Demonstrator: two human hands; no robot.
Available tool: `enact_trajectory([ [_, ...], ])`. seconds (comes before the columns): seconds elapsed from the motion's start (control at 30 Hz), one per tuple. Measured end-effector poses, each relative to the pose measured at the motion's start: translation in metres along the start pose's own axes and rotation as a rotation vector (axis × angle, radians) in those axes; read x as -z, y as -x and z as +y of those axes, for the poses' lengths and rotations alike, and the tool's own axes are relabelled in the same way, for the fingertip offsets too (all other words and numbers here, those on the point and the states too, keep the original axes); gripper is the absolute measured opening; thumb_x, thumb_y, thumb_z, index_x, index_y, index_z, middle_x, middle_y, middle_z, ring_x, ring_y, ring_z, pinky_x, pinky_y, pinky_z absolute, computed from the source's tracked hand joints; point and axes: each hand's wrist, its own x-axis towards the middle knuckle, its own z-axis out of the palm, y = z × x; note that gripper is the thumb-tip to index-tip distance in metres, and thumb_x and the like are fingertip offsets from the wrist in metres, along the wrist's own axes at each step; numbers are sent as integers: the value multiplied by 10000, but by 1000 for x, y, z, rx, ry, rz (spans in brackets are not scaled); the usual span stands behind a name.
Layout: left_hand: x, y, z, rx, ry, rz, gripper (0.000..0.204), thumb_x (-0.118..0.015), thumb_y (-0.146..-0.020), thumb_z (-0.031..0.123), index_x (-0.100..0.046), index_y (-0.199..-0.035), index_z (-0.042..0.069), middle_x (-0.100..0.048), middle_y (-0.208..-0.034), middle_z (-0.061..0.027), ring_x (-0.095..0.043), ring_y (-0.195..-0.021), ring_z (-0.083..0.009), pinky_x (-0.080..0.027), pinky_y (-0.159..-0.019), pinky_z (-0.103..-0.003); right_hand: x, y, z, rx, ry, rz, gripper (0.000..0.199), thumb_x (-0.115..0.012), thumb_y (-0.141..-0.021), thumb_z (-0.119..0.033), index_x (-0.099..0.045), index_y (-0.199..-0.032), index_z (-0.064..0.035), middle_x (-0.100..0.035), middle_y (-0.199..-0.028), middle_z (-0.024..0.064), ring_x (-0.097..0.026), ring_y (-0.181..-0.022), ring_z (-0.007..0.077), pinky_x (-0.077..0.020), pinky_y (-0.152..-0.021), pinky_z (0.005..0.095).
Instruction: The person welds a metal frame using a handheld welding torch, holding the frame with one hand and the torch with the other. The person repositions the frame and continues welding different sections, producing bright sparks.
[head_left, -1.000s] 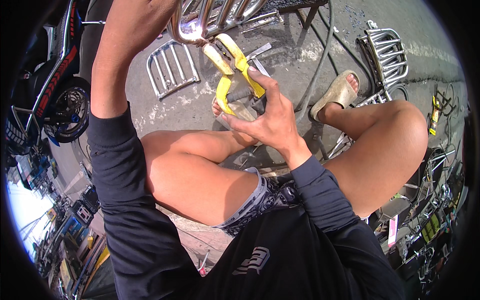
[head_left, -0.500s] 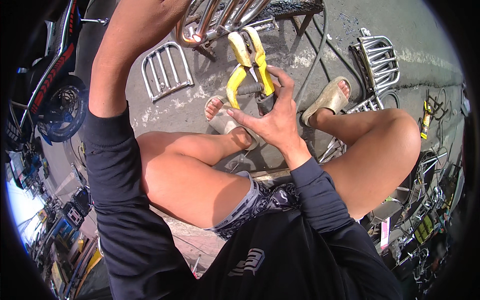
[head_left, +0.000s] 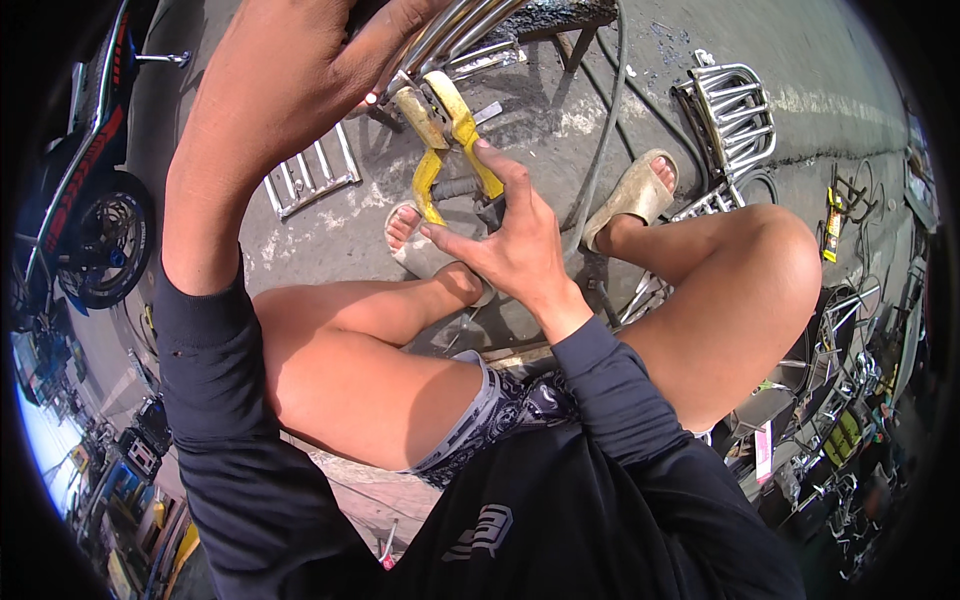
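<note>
A yellow clamp [head_left: 466,128] with two curved arms and a grey coil between them sits in my right hand [head_left: 525,240]. Its forefinger lies along one arm and its thumb reaches toward the other; the remaining fingers are hidden. The clamp's upper ends come close to a shiny tubular metal rack [head_left: 455,35] at the top edge; whether they touch it, I cannot tell. Over the rack's left part is my left hand [head_left: 345,65], its thumb stretched toward the tubes. The top edge cuts off most of its fingers.
A small barred metal frame [head_left: 313,178] lies on the ground beyond my left foot. Stacked tubular racks [head_left: 737,115] lie farther right, and dark cables [head_left: 603,130] run between. A motorbike wheel [head_left: 105,240] stands at the left. Metal parts [head_left: 840,400] crowd the right side.
My right hand has shifted the clamp leftward, closer to the rack. More of my left hand has come into view at the top. The whole view has slid slightly.
</note>
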Motion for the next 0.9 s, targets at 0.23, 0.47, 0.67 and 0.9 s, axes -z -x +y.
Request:
enact_trajectory([
  [0.23,-9,0,14,-58,80,29,90,-688,-1003,65,-725,-931,26,-650,-704,-24,-513,-535,-69,-386,-490,-247,3,1,-2,-68,-4,11,889,-917,-770,-348,-506,-1541,-184,-676,-1244,137,-727,-1054,399,-618,-848,501],
  [0.47,-7,-6,19,-8,118,6,108,-697,-1009,78,-745,-933,19,-651,-682,-20,-468,-498,-54,-352,-452,-233,-1,3,0,-94,51,-10,856,-901,-791,-381,-506,-1529,-205,-662,-1162,126,-732,-944,414,-605,-753,529],
  [0.67,-12,-14,33,-26,142,61,134,-671,-1022,77,-769,-1062,-5,-736,-768,-77,-594,-531,-67,-467,-461,-231,-3,2,-2,-124,49,-33,856,-903,-792,-395,-497,-1522,-209,-656,-1165,131,-731,-952,416,-603,-744,528],
  [0.9,-11,2,2,-13,378,51,238,-657,-1027,72,-745,-1215,-43,-765,-817,-105,-681,-564,-117,-548,-465,-249,-3,-1,-6,-152,29,-36,882,-980,-735,-369,-548,-1449,-83,-690,-1360,198,-720,-1190,391,-602,-978,469],
])
